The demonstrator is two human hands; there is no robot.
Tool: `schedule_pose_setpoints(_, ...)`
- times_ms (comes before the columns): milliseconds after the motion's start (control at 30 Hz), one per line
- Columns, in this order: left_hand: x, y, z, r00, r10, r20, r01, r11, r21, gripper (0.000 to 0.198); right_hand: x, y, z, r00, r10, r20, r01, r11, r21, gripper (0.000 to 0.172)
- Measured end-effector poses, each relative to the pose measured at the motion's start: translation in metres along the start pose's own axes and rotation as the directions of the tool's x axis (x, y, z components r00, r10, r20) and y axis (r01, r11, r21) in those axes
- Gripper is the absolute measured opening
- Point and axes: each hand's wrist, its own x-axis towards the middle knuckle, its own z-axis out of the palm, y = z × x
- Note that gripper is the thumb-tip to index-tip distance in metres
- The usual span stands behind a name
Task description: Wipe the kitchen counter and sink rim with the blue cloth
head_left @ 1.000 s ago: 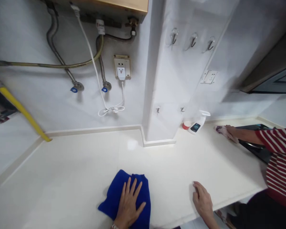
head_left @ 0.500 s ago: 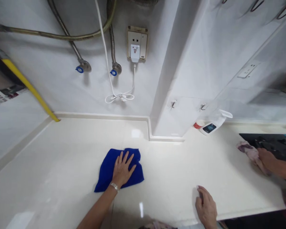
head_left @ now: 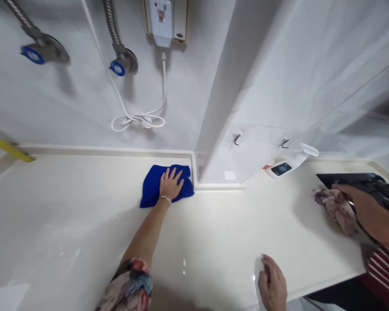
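My left hand [head_left: 170, 185] lies flat with spread fingers on a blue cloth [head_left: 151, 186]. It presses the cloth against the cream countertop [head_left: 227, 233]. The cloth is spread out in the corner where the back ledge meets the side of the wall column, its top edge close to the ledge. Near the front edge of the counter rests my right hand [head_left: 274, 283], holding nothing that I can see. Its fingers are loosely curved, with the thumb apart from them.
At right, another person's hand [head_left: 346, 194] holds a crumpled patterned cloth [head_left: 337, 211] beside a black cooktop [head_left: 379, 185]. A white spray bottle [head_left: 285, 167] leans near the column [head_left: 227, 151]. Valves [head_left: 118, 68], a plugged white cord [head_left: 139, 117] and a yellow pipe [head_left: 9, 149] line the wall.
My left hand has slid the blue cloth forward into the corner by the column. My view has moved closer to the wall. My right hand stays near the counter's front edge.
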Motion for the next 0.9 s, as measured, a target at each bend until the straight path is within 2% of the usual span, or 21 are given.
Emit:
schedule_pose_setpoints(300, 0.072, 0.011, 0.019, 0.997, -0.021, -0.076, 0.018, 0.999, -0.043, 0.049, -0.001, -0.009, -0.008, 0.999, 0.033, 0.02, -0.032, 0.998, -0.049, 0.029)
schedule_pose_setpoints(500, 0.096, 0.016, 0.022, 0.989, -0.113, -0.092, 0.11, 0.993, -0.045, 0.041, 0.001, -0.016, -0.01, 0.993, 0.111, 0.029, -0.11, 0.993, -0.038, 0.028)
schedule_pose_setpoints(600, 0.091, 0.016, 0.02, 0.995, -0.068, -0.079, 0.064, 0.997, -0.05, 0.045, 0.0, -0.012, -0.007, 0.995, 0.096, 0.015, -0.096, 0.995, -0.024, 0.028)
schedule_pose_setpoints(700, 0.076, 0.017, 0.017, 0.998, -0.001, -0.056, -0.003, 0.998, -0.061, 0.051, 0.001, -0.008, -0.003, 0.997, 0.072, 0.006, -0.072, 0.997, -0.002, 0.028)
schedule_pose_setpoints(900, 0.017, 0.028, 0.008, 0.999, 0.039, -0.022, -0.04, 0.997, -0.062, 0.054, 0.011, -0.017, -0.006, 0.998, 0.066, -0.013, -0.066, 0.998, 0.02, 0.028)
